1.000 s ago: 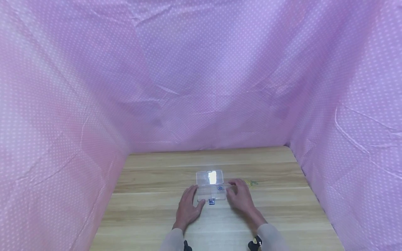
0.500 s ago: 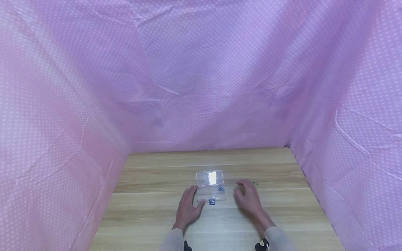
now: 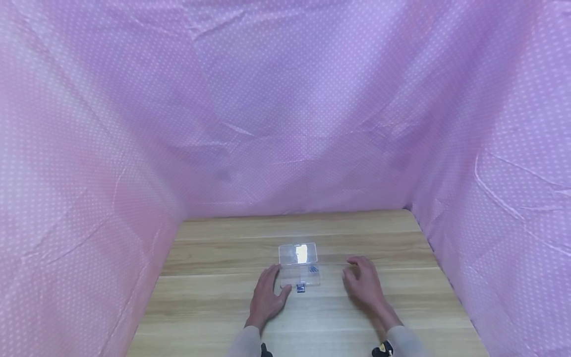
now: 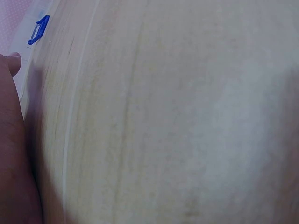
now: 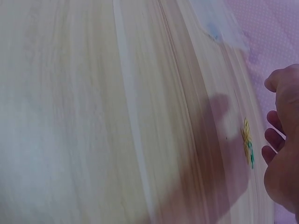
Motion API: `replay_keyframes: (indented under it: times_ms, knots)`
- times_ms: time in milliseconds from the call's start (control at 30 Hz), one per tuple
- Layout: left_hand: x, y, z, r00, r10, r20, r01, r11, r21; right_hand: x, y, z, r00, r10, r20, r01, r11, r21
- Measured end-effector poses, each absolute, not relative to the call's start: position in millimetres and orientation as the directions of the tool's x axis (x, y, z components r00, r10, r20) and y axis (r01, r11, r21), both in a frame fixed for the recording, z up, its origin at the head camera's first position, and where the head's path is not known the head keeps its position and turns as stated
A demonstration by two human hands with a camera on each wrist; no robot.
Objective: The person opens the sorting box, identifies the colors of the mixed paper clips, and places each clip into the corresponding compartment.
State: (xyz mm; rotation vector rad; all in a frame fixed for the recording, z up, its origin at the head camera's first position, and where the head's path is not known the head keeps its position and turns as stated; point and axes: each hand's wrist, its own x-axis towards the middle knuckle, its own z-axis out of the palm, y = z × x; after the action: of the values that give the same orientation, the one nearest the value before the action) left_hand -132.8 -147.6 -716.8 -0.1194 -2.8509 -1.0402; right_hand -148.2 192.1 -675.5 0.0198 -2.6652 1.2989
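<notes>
A clear plastic box lies on the wooden table, its transparent lid folded back away from me. Several small blue pieces, apparently paper clips, are in the back right compartment. On the box's front side is a blue latch, also in the left wrist view. My left hand rests along the left side, thumb by the front edge. To the right of the box, my right hand hovers with fingers loosely bent, holding nothing visible. Yellow and green paper clips lie beneath it, hidden in the head view.
Pink dotted cloth hangs behind the table and along both sides. The wooden tabletop extends around the box on every side.
My right hand has moved from the box's right edge further right, and now covers the yellow and green clips in the head view. My left hand and the box have stayed put.
</notes>
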Motion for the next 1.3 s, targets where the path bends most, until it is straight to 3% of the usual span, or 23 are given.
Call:
replay_keyframes:
  times_ms: [667,1300]
  knots:
    - [-133.8,-147.7,-715.1,-0.993,0.048,0.103,0.104,0.755,0.648,-148.5,230.5,-680.6,-0.990,0.087,0.108,-0.029,0.632,-0.774]
    - [-131.4,-146.4,-714.2,-0.993,0.038,0.115,0.103,0.759,0.643,-151.6,234.4,-697.2,-0.989,0.099,0.108,-0.014,0.671,-0.741]
